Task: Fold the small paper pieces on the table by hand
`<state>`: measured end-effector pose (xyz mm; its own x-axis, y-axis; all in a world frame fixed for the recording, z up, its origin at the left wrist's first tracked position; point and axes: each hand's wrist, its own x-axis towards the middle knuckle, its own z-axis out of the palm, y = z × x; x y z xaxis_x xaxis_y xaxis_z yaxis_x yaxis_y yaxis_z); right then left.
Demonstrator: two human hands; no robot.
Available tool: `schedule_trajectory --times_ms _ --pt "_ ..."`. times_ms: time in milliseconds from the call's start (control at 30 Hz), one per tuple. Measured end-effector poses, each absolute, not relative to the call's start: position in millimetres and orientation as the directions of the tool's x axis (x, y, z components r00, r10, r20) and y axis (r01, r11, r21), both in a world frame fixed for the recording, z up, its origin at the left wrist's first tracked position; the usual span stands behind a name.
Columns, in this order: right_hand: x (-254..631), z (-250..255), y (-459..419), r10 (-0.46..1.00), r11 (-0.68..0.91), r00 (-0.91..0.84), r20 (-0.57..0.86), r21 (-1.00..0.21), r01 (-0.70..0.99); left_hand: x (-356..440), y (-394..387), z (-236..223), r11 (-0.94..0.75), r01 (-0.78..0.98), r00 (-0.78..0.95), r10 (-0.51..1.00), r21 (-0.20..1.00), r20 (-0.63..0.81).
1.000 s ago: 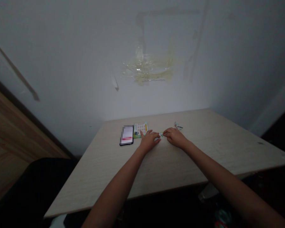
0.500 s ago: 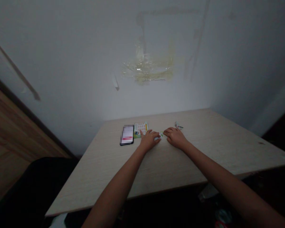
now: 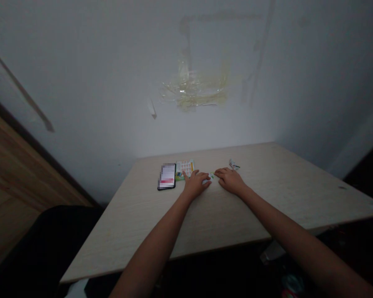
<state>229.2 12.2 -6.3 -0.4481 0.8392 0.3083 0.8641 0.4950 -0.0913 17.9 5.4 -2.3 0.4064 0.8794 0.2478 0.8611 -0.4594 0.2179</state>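
A small white piece of paper with green print [image 3: 211, 175] lies on the tabletop between my two hands. My left hand [image 3: 196, 184] has its thumb and forefinger at the paper's left end, covering part of it. The other left fingers are spread, one reaching the printed sheet [image 3: 186, 166] with rows of small pictures and a green lower edge. From the right, my right hand [image 3: 230, 180] holds the paper's other end under bent fingers kept close together. How firmly each hand grips the paper is hard to see.
Left of the sheet lies a phone [image 3: 167, 177] with its screen lit. A crumpled scrap [image 3: 234, 164] sits behind my right hand. The pale wooden table [image 3: 136, 215] meets a wall [image 3: 118, 82] bearing clear tape [image 3: 202, 93]. A dark chair-like shape [image 3: 46, 244] stands at the left.
The view has shifted very slightly. Both hands stay in nearly the same place at the small paper; a little more of it shows between them.
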Motion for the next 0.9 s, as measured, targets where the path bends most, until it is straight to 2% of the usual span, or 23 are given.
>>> schedule_trajectory --times_ms 367,600,900 --pt "236.6 -14.2 18.7 0.79 0.577 -0.47 0.393 -0.22 0.787 16.5 3.3 -0.4 -0.446 0.861 0.393 0.888 0.245 0.238" --pt "234.2 -15.1 19.3 0.745 0.633 -0.528 0.408 -0.18 0.753 16.1 4.0 -0.7 -0.45 0.851 0.395 0.888 0.269 0.235" --pt "232.9 -8.4 19.2 0.744 0.642 -0.57 0.349 -0.135 0.755 16.2 3.4 -1.5 -0.455 0.851 0.397 0.884 0.261 0.247"
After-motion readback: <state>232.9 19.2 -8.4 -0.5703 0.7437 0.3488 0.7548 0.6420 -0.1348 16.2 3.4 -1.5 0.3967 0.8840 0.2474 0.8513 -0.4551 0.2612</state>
